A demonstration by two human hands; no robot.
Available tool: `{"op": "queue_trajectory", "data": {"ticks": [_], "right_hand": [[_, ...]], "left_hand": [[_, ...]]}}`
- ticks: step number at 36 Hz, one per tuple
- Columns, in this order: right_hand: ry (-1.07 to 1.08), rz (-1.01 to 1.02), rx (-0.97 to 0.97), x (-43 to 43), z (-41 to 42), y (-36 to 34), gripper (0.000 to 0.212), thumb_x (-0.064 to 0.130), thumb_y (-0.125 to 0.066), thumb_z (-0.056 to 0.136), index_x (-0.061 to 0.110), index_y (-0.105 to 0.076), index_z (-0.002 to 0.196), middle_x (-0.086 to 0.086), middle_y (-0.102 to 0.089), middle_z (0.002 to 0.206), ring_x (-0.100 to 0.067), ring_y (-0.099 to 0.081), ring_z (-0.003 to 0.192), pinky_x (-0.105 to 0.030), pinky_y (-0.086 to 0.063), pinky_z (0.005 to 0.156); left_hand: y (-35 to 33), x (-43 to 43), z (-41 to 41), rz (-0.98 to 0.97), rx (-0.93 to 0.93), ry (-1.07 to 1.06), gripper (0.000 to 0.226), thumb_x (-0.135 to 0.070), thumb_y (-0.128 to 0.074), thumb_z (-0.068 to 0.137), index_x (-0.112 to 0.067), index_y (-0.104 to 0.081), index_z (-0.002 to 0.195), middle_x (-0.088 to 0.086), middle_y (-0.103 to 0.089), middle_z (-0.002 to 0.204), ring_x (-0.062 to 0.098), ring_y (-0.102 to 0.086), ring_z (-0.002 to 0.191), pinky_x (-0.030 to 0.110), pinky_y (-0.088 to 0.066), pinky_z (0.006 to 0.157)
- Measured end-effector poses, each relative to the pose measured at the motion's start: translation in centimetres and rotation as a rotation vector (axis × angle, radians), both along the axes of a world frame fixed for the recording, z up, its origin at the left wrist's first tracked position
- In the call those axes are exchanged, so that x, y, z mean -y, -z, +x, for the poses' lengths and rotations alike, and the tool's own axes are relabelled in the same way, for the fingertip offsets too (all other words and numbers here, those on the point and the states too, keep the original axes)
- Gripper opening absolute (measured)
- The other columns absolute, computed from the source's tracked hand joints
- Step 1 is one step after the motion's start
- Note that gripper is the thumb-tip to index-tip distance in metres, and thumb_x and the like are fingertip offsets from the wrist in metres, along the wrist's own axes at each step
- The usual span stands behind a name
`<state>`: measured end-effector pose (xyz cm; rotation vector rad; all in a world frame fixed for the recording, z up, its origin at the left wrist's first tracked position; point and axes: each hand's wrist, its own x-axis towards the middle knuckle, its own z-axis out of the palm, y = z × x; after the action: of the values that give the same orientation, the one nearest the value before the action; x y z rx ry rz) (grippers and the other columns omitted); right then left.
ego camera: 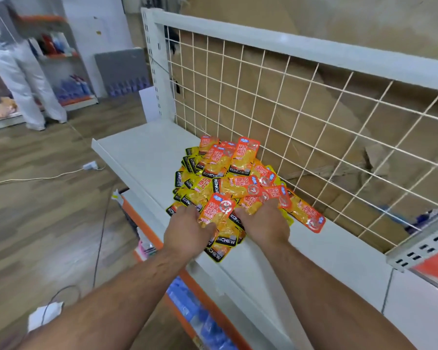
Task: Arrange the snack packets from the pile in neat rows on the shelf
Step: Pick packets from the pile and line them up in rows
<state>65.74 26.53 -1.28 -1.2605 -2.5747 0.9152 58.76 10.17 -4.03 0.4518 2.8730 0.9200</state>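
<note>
- Left hand (187,231) pinching one orange packet (216,210); right hand (263,223) dug into the heap, grip hard to tell.
- Pile (228,178) dumped mid-shelf (142,152), totally jumbled.
- Leaning on the wire grid (288,109); zero rows yet, pretty much everything left.

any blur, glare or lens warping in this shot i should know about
Head view: soft even light, no strong glare; the snack packets are sharp; the person at far left and the orange object at the right edge are blurred; the wide-angle lens bows the wire grid and the edge of the shelf.
</note>
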Motion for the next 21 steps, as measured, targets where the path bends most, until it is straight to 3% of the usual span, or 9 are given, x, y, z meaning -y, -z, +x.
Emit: {"op": "queue_trajectory", "data": {"ticks": [8, 11, 15, 18, 21], "right_hand": [[0.019, -0.091, -0.008, -0.8, 0.1, 0.2, 0.082, 0.052, -0.075, 0.08, 0.004, -0.033, 0.131, -0.009, -0.064, 0.114, -0.033, -0.063, 0.104, -0.035, -0.045, 0.073], [0.045, -0.187, -0.039, -1.3, 0.3, 0.0, 0.076, 0.044, -0.077, 0.08, 0.007, -0.038, 0.134, -0.008, -0.063, 0.116, -0.032, -0.062, 0.105, -0.035, -0.048, 0.074], [0.072, -0.201, -0.062, -2.3, 1.2, -0.6, 0.02, 0.028, -0.066, 0.083, 0.01, -0.057, 0.087, -0.006, -0.063, 0.086, -0.025, -0.059, 0.076, -0.028, -0.039, 0.056], [0.138, -0.246, -0.138, -2.4, 2.8, -1.3, 0.021, 0.016, -0.063, 0.081, 0.01, -0.052, 0.065, -0.006, -0.06, 0.069, -0.025, -0.055, 0.065, -0.027, -0.034, 0.052], [0.216, -0.261, -0.17, -2.0, 4.9, -2.1, 0.02, 0.014, -0.067, 0.08, 0.01, -0.053, 0.066, -0.005, -0.056, 0.067, -0.022, -0.052, 0.062, -0.026, -0.033, 0.051]], "left_hand": [[-0.6, -0.7, 0.1, 0.005, 0.006, -0.039, 0.036, -0.042, -0.073, 0.071, -0.022, -0.044, 0.077, 0.001, -0.044, 0.092, 0.023, -0.049, 0.085, 0.032, -0.043, 0.073], [-1.2, -0.6, 0.4, 0.022, 0.001, -0.047, 0.029, -0.034, -0.072, 0.073, -0.021, -0.046, 0.076, 0.0, -0.048, 0.087, 0.021, -0.048, 0.079, 0.029, -0.035, 0.064], [-2.8, -0.9, 0.3, 0.103, 0.078, -0.042, 0.016, -0.019, -0.064, 0.076, -0.017, -0.05, 0.068, -0.004, -0.058, 0.07, 0.019, -0.054, 0.068, 0.026, -0.032, 0.052], [-3.3, -0.9, 0.2, 0.195, 0.157, -0.034, 0.022, -0.013, -0.067, 0.077, -0.018, -0.051, 0.063, -0.002, -0.061, 0.069, 0.023, -0.061, 0.074, 0.027, -0.046, 0.063], [-3.9, -0.7, 0.8, 0.265, 0.256, -0.011, 0.019, -0.011, -0.07, 0.08, -0.016, -0.056, 0.069, 0.004, -0.065, 0.081, 0.026, -0.064, 0.087, 0.031, -0.051, 0.078]]}}
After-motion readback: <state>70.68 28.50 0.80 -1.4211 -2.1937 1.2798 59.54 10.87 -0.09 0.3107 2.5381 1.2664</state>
